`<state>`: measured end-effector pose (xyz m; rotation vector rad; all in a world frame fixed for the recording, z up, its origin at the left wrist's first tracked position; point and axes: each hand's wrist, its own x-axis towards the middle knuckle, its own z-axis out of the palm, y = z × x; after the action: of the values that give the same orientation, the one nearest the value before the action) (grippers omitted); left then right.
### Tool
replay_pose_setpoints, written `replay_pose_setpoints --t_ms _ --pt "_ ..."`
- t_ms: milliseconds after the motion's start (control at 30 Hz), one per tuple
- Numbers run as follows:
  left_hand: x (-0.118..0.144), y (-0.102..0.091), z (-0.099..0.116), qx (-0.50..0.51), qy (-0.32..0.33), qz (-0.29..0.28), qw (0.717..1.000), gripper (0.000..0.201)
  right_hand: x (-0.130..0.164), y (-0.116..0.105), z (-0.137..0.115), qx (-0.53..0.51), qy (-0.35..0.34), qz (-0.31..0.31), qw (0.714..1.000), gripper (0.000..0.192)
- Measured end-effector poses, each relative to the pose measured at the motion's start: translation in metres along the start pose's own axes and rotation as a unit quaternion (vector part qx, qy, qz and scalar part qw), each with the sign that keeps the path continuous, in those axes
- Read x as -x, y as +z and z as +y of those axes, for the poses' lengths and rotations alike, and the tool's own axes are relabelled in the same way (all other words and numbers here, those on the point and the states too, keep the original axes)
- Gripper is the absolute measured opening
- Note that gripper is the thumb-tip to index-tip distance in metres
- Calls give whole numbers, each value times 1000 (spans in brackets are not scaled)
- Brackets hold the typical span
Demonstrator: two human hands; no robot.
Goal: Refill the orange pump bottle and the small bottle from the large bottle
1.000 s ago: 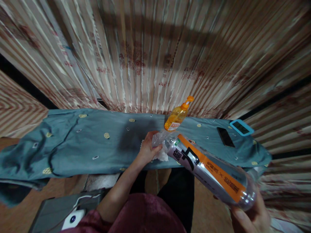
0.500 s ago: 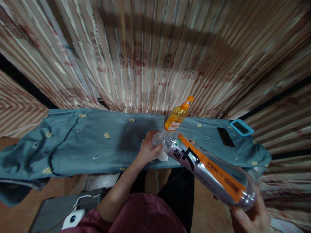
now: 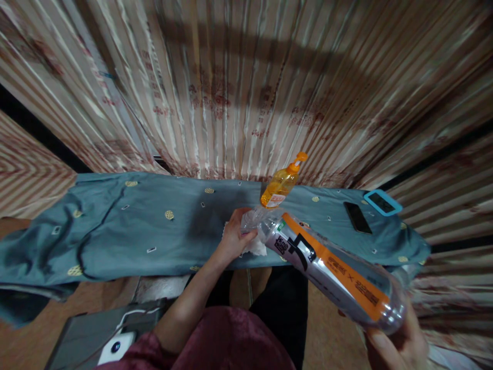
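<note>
- Nothing had changed since a second ago: the right hand (image 3: 396,347) held the large bottle (image 3: 331,272) by its base, tilted.
- Left hand (image 3: 234,236) fingers stayed closed on the white cloth (image 3: 256,249) at the bottle's neck, above the surface (image 3: 154,226).

Head camera looks steeply down, close over the cloth-covered table (image 3: 154,231).

Back wall: I see pleated beige curtains (image 3: 239,87) with faded red print, hanging wall to wall behind the worktop.
Worktop: a long surface under a blue-grey cloth (image 3: 154,226) dotted with small yellow motifs; the cloth sags off the left end.
Floor: I make out brown floor (image 3: 96,293) below the cloth's edge.
Light: dim and warm, with a dark band of shadow across the curtains' upper part.
</note>
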<state>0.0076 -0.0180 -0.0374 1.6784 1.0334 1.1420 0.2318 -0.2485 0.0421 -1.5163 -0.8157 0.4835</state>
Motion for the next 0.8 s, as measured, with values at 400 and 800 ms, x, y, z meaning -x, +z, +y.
replay_pose_setpoints --t_ms 400,800 --pt "0 -2 5 -7 -13 -5 1000 51 -1 -1 2 4 3 3 1000 89" --pt "-1 -2 1 -10 -2 -1 1000 50 1 14 -17 -38 34 43 998 92"
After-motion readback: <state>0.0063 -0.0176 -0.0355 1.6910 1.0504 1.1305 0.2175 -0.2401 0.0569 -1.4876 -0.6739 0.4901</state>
